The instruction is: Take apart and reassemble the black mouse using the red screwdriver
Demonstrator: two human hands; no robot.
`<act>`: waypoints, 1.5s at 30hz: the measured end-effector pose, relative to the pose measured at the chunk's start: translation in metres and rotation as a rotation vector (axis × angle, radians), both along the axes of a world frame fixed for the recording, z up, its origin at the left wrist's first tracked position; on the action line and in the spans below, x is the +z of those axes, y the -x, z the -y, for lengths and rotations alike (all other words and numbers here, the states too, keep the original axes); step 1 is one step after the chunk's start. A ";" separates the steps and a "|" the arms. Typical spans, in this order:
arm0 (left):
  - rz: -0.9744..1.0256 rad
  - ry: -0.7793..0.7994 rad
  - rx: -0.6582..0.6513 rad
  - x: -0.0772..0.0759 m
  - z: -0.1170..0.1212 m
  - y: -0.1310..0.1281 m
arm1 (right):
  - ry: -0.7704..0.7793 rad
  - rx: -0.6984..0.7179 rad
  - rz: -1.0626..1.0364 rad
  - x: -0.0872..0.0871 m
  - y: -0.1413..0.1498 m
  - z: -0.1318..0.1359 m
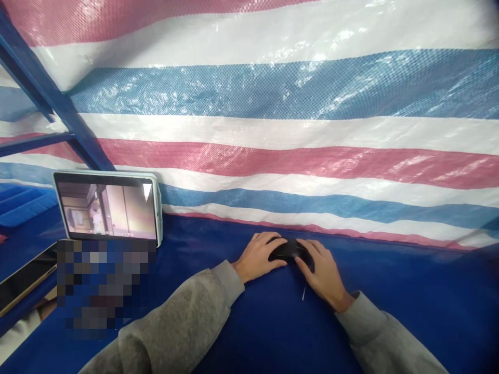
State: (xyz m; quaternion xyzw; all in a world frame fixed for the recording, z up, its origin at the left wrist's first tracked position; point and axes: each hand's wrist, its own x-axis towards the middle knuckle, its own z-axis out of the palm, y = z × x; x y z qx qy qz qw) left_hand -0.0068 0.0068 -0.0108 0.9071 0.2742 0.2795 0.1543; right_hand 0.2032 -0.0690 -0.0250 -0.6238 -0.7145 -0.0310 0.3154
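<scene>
A small, glossy black object with rounded edges point(289, 251) lies on the dark blue tabletop point(273, 332); its kind does not show clearly. From its left side my left hand point(262, 255) grips it, fingers curled over the edge and thumb in front. My right hand point(320, 266) holds the opposite end, with the thumb along the near side and the fingers over the far side. Both palms hide parts of it. Just below the right thumb, a short thin pale strip point(303, 292) lies on the surface.
A tablet or phone in a pale case point(107, 208) stands at the left, playing a video. Beside it is a dark phone point(27, 280), with part of another person's arm point(23, 330) below. Striped plastic sheeting point(273, 93) hangs behind, and a blue metal frame point(58, 109) rises at left.
</scene>
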 end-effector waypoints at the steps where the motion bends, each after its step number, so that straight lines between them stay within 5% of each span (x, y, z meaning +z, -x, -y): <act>1: -0.015 -0.001 -0.005 0.000 0.000 0.000 | -0.001 0.002 0.005 0.000 0.000 0.000; 19: 0.080 0.060 0.110 0.007 0.003 0.000 | 0.015 0.001 -0.072 0.000 0.000 -0.001; 28: -0.088 -0.193 0.018 0.000 0.002 -0.002 | 0.016 -0.002 -0.124 0.002 0.001 -0.003; 34: -0.106 -0.214 0.038 -0.001 0.002 -0.003 | 0.014 -0.203 0.007 0.007 -0.005 -0.002; 40: -0.079 -0.198 -0.002 0.004 0.005 -0.003 | 0.290 -0.375 0.321 0.024 0.003 0.002; 45: -0.099 -0.196 -0.020 0.004 0.004 -0.003 | 0.523 -0.402 0.287 0.036 0.012 0.005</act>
